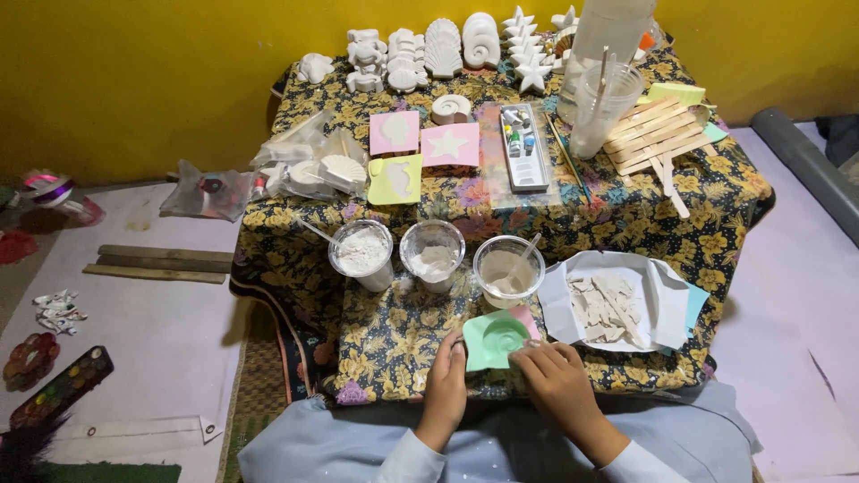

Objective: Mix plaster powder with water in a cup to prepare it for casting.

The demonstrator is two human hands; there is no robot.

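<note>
We're working at the near edge of the desk (358,349), covered w/ a yellow-flowered dark cloth, and we're handling a soft green square mould (494,338) w/ a round shell-shaped hollow. It's lying just near of the three clear plastic cups, touching a pink mould edge (530,320) peeking out under its right side.

We judge the step as prepping or flexing the mould, w/ nothing poured into it that we can see; the hollow looks bare. The next move probably needs a steady, level mould & a careful scoop from the right-hand cup of pale wet mix (508,270), which is standing just far of it w/ a stick inside.

Our left hand (445,376) is half-curled, fingers pressing the mould's left edge. Our right hand (557,374) is curled too, fingertips pinching the near-right corner. Neither is closed around it fully.

Left of that cup, a cup of white powder (361,254) & a middle cup w/ residue (432,255) are standing. Right, a white paper tray of broken plaster bits (658,309) is sitting.
</note>
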